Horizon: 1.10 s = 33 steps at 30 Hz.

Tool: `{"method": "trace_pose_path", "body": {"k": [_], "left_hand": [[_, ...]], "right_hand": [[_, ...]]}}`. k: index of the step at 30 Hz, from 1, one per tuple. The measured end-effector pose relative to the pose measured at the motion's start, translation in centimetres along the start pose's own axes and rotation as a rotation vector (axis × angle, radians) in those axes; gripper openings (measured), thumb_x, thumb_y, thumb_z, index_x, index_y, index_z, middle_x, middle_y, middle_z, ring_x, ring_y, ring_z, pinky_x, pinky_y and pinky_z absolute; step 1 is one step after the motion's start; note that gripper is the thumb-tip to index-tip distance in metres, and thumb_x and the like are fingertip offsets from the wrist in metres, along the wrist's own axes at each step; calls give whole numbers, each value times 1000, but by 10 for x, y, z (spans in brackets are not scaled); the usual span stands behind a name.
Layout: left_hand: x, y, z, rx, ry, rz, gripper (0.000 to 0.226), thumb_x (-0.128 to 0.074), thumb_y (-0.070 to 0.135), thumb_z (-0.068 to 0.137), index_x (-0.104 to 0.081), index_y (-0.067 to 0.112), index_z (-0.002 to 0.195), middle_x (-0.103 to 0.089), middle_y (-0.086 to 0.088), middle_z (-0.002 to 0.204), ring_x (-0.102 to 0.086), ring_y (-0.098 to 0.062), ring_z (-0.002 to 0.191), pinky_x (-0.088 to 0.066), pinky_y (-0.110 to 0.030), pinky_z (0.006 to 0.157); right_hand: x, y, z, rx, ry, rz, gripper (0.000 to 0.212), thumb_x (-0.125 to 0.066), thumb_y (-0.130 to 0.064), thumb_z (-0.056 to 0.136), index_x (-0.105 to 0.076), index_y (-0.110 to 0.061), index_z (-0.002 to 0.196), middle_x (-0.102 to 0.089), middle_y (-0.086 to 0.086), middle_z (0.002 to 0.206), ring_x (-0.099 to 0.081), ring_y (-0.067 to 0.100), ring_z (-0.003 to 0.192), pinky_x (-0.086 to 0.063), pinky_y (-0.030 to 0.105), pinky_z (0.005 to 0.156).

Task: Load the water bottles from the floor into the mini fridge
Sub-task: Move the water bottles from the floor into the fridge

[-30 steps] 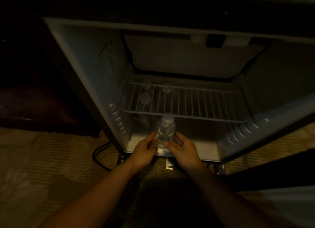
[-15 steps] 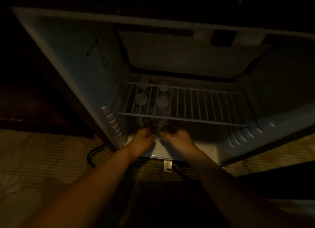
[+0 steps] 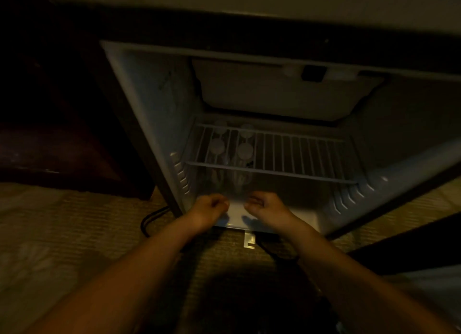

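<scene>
The mini fridge (image 3: 149, 109) is open, and it is dim inside. Four water bottles (image 3: 245, 151) stand on the fridge floor, on the left side, under the wire shelf (image 3: 299, 156). They stand close together, two in front and two behind. Their round white caps show through the bars of the shelf. The see-through bodies of the front two show a little below the front bar. It is too dark to read any label on them.

The left hand (image 3: 212, 209) and the right hand (image 3: 267, 207) are low at the front of the fridge, just in front of the bottles. They are near each other but do not touch. The fingers of both hands are loosely curled. Neither hand holds anything, and neither touches a bottle.

There is a dark mark on the left inside wall of the fridge. It may be writing, but it is too dim to read.

A white flap (image 3: 287, 96) sits at the top back of the fridge. A black cord (image 3: 149, 219) lies on the carpet (image 3: 74, 233) by the left bottom corner. A small metal piece (image 3: 249, 241) sticks out under the front edge. Dark wood furniture (image 3: 62, 134) is to the left.
</scene>
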<state>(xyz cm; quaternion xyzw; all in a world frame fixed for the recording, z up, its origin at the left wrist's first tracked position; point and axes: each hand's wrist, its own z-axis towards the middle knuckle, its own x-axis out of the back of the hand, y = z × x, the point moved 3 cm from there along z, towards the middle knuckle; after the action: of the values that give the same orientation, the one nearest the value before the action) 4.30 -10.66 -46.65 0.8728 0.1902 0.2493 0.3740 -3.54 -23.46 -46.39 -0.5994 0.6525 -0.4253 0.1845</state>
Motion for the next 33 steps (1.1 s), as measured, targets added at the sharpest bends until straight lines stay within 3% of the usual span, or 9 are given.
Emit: {"method": "trace_pose_path", "body": {"k": [3, 7, 11, 14, 16, 20, 25, 29, 33], "left_hand": [[5, 5, -22, -37, -9, -4, 25, -41, 18, 97, -56, 9, 114, -59, 1, 93, -56, -12, 92, -44, -15, 72], [21, 19, -57, -64, -27, 101, 30, -39, 25, 97, -54, 11, 119, -59, -4, 110, -57, -14, 97, -43, -21, 71], [46, 32, -104, -169, 35, 127, 18, -43, 18, 96, -57, 13, 105, -58, -4, 97, -57, -16, 92, -44, -25, 79], [66, 40, -143, -249, 97, 147, 15, -46, 12, 94, -58, 15, 86, -57, -7, 87, -53, -14, 82, -43, -19, 71], [78, 45, -171, -284, 149, 210, 15, -47, 12, 94, -62, 9, 93, -57, -5, 83, -53, -12, 79, -43, -21, 70], [106, 47, -227, -332, 282, 378, 24, -50, 20, 93, -62, 8, 110, -64, -6, 99, -61, -20, 97, -49, -36, 91], [133, 32, -302, -322, 402, 578, 30, -49, 26, 93, -60, 13, 118, -64, -5, 116, -58, -18, 109, -42, -25, 85], [148, -2, -359, -248, 450, 641, 30, -50, 27, 93, -59, 13, 117, -64, -6, 117, -59, -19, 105, -45, -28, 86], [155, -49, -418, -171, 478, 635, 31, -50, 27, 93, -59, 11, 118, -64, -6, 117, -60, -16, 100, -43, -23, 82]], "right_hand": [[-1, -8, -20, 31, -33, -91, 46, -54, -10, 92, -43, -3, 136, -56, 11, 127, -54, 25, 120, -43, 31, 102], [-1, -33, -52, 84, -93, -217, 43, -50, -13, 94, -43, -7, 135, -59, 13, 125, -59, 20, 107, -45, 15, 75], [-4, -71, -91, 198, -98, -319, 37, -51, -11, 93, -49, -4, 129, -64, 15, 109, -59, 16, 93, -42, 9, 65], [-10, -103, -122, 293, -136, -401, 35, -53, -10, 92, -52, -1, 126, -60, 7, 100, -58, 15, 90, -46, 18, 72], [-19, -127, -147, 373, -167, -504, 35, -54, -11, 92, -53, -1, 125, -61, 8, 103, -60, 16, 91, -48, 25, 82], [-44, -170, -195, 517, -210, -691, 34, -56, -15, 91, -57, -3, 123, -65, 18, 115, -62, 24, 101, -47, 41, 99], [-87, -203, -256, 633, -277, -898, 38, -55, -26, 91, -54, -13, 128, -61, 6, 124, -57, 18, 113, -46, 36, 101], [-131, -214, -297, 719, -296, -1020, 41, -53, -28, 93, -50, -16, 132, -58, 4, 129, -55, 17, 117, -46, 33, 99], [-188, -208, -332, 777, -363, -1073, 41, -53, -29, 93, -50, -15, 131, -58, 3, 128, -55, 19, 116, -46, 32, 97]]}}
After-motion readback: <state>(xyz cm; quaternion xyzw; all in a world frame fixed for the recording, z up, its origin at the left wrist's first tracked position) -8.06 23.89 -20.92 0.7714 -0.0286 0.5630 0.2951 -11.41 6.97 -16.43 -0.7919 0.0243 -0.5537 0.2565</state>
